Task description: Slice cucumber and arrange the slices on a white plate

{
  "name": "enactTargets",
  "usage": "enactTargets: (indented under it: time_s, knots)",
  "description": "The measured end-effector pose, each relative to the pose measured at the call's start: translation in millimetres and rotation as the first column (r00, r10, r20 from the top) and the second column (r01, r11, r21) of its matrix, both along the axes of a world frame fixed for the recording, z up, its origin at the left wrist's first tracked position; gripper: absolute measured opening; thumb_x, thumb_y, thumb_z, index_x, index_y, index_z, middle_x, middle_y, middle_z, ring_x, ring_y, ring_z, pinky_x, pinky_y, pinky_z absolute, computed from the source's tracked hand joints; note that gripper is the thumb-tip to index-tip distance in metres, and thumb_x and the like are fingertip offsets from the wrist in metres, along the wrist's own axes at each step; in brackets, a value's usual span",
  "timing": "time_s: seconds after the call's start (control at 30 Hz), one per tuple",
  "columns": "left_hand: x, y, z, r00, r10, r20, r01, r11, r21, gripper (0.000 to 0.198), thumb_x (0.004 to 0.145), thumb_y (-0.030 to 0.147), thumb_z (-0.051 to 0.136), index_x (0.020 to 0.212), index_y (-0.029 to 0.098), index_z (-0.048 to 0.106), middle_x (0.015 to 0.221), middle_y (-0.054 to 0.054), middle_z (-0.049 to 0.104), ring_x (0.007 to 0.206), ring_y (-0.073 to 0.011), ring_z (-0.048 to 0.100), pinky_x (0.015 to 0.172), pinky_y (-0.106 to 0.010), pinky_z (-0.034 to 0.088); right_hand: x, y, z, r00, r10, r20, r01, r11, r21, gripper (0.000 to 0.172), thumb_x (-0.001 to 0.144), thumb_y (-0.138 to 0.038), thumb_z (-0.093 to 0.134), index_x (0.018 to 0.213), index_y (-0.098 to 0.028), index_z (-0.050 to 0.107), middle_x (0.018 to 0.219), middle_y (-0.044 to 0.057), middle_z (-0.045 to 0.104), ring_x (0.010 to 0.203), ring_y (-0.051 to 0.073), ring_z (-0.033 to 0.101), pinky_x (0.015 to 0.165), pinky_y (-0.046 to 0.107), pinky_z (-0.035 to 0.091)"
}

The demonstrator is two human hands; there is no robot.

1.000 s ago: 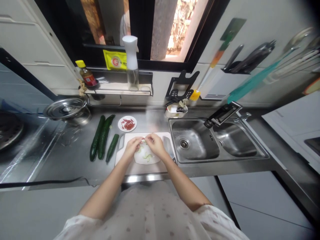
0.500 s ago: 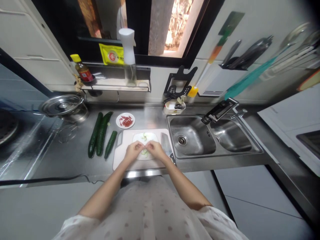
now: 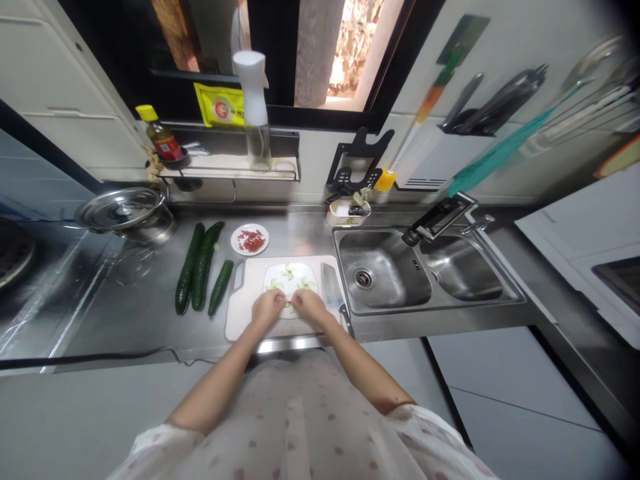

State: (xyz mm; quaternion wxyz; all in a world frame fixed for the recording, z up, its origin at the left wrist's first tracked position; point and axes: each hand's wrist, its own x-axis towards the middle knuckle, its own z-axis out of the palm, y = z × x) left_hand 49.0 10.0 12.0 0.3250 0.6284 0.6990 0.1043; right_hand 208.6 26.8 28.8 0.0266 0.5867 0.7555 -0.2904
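Observation:
A white plate (image 3: 293, 267) rests on a pale cutting board (image 3: 245, 308), with thin cucumber slices (image 3: 287, 271) laid in small curled clusters. Over the plate's near half, my left hand (image 3: 269, 308) and my right hand (image 3: 308, 307) face each other with fingers pinched. Between their fingertips is a small cucumber slice (image 3: 289, 304), partly covered by the fingers. A kitchen knife (image 3: 331, 285) lies along the board's right side, its black handle close to my right hand. Left of the board lies a short cucumber piece (image 3: 221, 288).
Two long cucumbers (image 3: 189, 270) lie farther left. A small plate of red bits (image 3: 251, 240) stands behind the board. A lidded steel pot (image 3: 130, 212) is at the back left. The double sink (image 3: 385, 273) with a black faucet (image 3: 435, 220) borders the board's right.
Both hands have drawn slightly toward me and apart, showing the left and right cucumber clusters. The head view has shifted a little.

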Motion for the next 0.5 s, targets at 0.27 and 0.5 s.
enactTargets:
  time_s: [0.27,0.5]
  knots:
    - [7.6,0.4,-2.9,0.997,-0.027,-0.068,0.026,1.000,-0.012,0.017,0.085,0.029,0.055,0.095,0.026,0.068,0.098,-0.001,0.070,0.089,-0.0177,0.062,0.072,-0.025,0.040,-1.4,-1.1,-0.1,0.997,0.032,0.068,-0.032,0.999,-0.002,0.026,0.094,-0.027,0.046,0.097,-0.017,0.070,0.098,0.009,0.071,0.089,0.018,0.061,0.070,0.023,0.036]
    - [11.3,-0.7,-0.7,0.992,-0.050,-0.112,0.050,0.999,-0.004,0.017,0.087,0.032,0.055,0.097,0.025,0.067,0.098,-0.002,0.070,0.091,-0.0184,0.061,0.074,-0.026,0.041,-2.7,-1.0,-1.7,0.995,0.043,0.088,-0.043,0.999,-0.005,0.029,0.095,-0.027,0.044,0.101,-0.017,0.070,0.102,0.011,0.070,0.093,0.018,0.061,0.073,0.024,0.038]
